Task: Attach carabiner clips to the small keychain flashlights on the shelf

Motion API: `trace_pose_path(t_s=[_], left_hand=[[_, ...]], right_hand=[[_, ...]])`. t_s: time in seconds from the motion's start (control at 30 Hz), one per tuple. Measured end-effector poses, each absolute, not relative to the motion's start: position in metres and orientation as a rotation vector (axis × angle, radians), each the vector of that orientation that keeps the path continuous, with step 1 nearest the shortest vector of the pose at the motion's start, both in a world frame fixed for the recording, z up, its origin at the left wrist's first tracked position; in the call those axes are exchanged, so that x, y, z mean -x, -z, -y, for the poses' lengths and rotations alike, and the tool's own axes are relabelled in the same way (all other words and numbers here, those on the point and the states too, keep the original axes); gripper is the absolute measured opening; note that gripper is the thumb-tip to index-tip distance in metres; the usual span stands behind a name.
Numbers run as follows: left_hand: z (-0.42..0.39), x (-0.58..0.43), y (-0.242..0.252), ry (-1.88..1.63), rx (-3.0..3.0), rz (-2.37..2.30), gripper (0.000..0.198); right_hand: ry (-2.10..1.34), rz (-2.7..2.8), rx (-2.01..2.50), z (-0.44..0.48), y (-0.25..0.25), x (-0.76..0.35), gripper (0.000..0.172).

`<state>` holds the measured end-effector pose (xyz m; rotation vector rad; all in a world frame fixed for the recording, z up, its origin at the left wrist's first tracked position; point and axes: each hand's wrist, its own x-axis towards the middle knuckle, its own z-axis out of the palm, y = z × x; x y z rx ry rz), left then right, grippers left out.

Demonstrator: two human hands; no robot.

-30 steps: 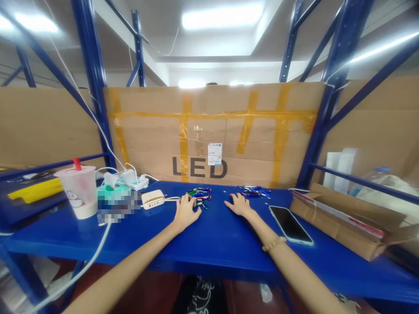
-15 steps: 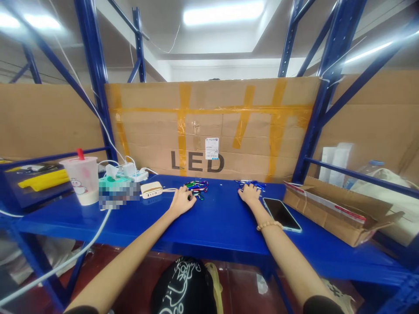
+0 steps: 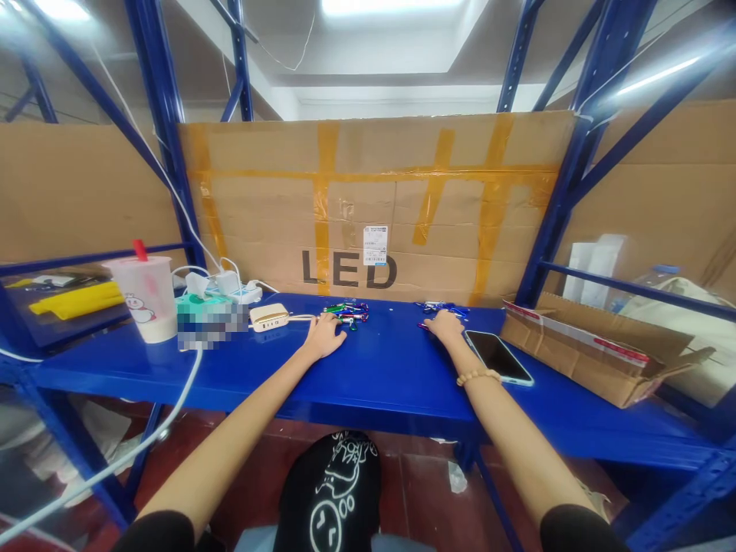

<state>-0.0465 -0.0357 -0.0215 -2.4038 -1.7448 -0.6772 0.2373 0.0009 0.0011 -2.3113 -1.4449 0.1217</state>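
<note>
Left clip pile: small metallic clips [image 3: 349,310], seemingly carabiners, in green, blue and red, on the worktop [image 3: 376,383] just beyond and right of the left hand [image 3: 325,337], the nearer hand.
Left fingers: bent at the pile's near edge; I cannot tell whether they grasp a clip.
Right clip pile: mostly blue and silvery clips [image 3: 430,307], just beyond the right hand [image 3: 447,326], the nearer one here.
Red piece: a small reddish piece [image 3: 422,326] shows at the left side of the right fingers, its long axis apparently running crosswise.
Right fingers: curled downward; whether they are clenched on that piece I cannot tell.
Between piles: bare blue worktop.
Hidden: fingertips of both hands; part of the right pile, behind the knuckles.
Hard to make out: single clips, tangled and tiny.
</note>
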Motion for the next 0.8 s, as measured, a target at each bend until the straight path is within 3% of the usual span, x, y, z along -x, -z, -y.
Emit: trace_pose_path(t_s=[0.23,0.47,0.63,0.8], left_hand=[[0.032,0.046,0.021,0.594,2.441,1.869,0.045],[0.044,0.04,0.013,0.793,2.452,1.585,0.031],[0.053,0.025,0.004,1.069,2.572,1.524,0.027],[0.041,-0.009,0.008,1.564,2.47,2.001,0.039]], right_hand=[[-0.18,1.519,2.211,-0.004,0.003,-0.248,0.028],[-0.021,1.828,1.721,-0.006,0.007,-0.23,0.027],[-0.035,1.903,1.439,-0.001,0.004,-0.211,0.026],[-0.068,2.005,1.317,0.016,0.003,-0.185,0.027]])
